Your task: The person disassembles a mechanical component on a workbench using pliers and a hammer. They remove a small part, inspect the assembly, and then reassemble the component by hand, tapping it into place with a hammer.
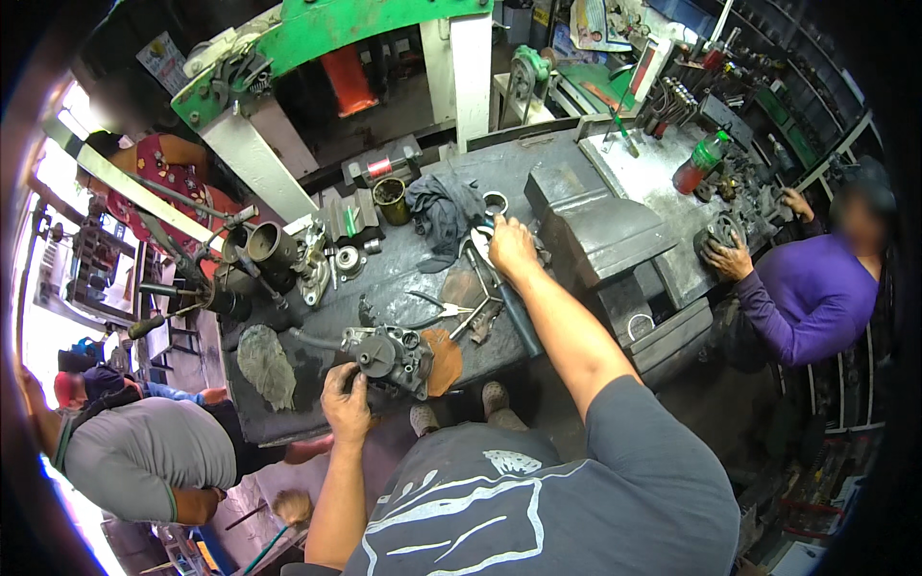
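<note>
The left hand [346, 398] is at the near left side of the metal assembly [389, 360], fingers curled and thumb close to the fingertips; whether it pinches anything or touches the housing cannot be told. The right hand [514, 248], beyond and right of the assembly, is bent downward over the upper end of a dark-handled tool [519, 322]; its fingertips are hidden, so closure on the tool cannot be confirmed.

The assembly sits at the near edge of the workbench [389, 274]. Judged by its metal build, it will be heavy, rigid and possibly slippery with grease. Recommended hold: both sides of the main housing, not the round front piece.

Against the assembly's right side lies a brown sheet [444, 363]; beyond it, pliers [440, 306] with handles spread. Farther beyond are a crumpled dark cloth [447, 211] and an open can [391, 200]. Well right of the assembly, a co-worker in purple [816, 288] handles metal parts [720, 228].
</note>
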Tool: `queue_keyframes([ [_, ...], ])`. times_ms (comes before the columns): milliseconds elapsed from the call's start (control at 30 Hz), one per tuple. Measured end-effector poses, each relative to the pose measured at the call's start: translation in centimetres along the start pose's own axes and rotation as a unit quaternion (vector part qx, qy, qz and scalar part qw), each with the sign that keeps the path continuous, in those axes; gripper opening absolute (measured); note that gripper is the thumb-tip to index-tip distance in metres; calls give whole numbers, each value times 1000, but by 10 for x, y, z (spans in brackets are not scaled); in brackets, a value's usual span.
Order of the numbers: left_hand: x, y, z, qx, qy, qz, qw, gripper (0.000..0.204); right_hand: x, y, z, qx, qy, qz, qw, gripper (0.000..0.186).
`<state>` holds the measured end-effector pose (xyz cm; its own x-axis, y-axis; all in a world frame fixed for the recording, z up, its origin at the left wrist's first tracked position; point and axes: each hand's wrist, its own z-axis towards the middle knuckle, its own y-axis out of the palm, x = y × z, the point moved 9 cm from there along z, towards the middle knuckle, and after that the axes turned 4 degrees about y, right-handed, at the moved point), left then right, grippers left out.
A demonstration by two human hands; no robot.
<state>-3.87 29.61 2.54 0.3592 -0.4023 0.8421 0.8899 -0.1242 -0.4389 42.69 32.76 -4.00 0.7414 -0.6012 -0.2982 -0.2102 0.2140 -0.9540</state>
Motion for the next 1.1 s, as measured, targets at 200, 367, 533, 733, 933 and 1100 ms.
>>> queue_keyframes([
  [200,0,-4,-1,-9,2,-4,1000,21,-9,21,-23,-1,-35,1,999,52],
  [367,0,-4,10,-40,37,14,998,18,-22,32,-108,-33,-94,38,994,56],
  [533,-3,-5,12,-66,45,-6,997,21,-29,12,-178,-12,-76,108,991,58],
  [733,34,-53,35,46,116,-80,989,50,-19,-55,-223,17,-57,230,971,60],
  [933,143,24,140,-138,317,3,938,59,13,-130,-260,99,1,277,956,62],
  [1100,173,178,195,-315,310,186,878,74,38,-156,-290,113,27,330,937,60],
])
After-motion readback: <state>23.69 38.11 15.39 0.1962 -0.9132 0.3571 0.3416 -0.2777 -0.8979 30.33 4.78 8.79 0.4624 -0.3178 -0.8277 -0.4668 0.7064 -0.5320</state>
